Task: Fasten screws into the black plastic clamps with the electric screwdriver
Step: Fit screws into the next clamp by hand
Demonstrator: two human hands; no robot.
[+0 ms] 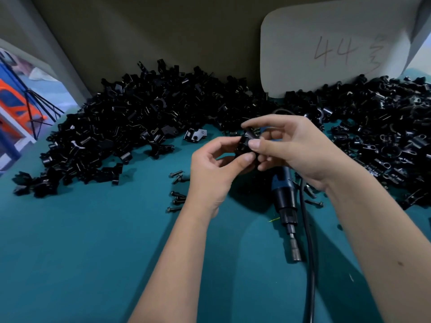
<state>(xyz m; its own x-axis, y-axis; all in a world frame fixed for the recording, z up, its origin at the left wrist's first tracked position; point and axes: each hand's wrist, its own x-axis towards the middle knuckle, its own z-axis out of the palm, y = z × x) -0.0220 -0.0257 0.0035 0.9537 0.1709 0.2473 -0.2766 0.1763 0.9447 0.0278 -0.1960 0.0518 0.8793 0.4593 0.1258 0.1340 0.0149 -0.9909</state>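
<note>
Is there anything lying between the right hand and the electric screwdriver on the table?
Nothing visible blocks it. The electric screwdriver lies free on the teal table just below the right hand, but that hand and the left hand both hold a black clamp.

My only view, head-worn wide-angle, looking forward and down from close above the teal table point(93, 252), both forearms entering from the near edge, far wall point(163, 31) closing the top, edges visibly bowed

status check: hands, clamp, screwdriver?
Left hand and right hand both pinch one black clamp above the table. Electric screwdriver lies idle on the green mat. Loose screws beside it; nothing blocking.
</note>
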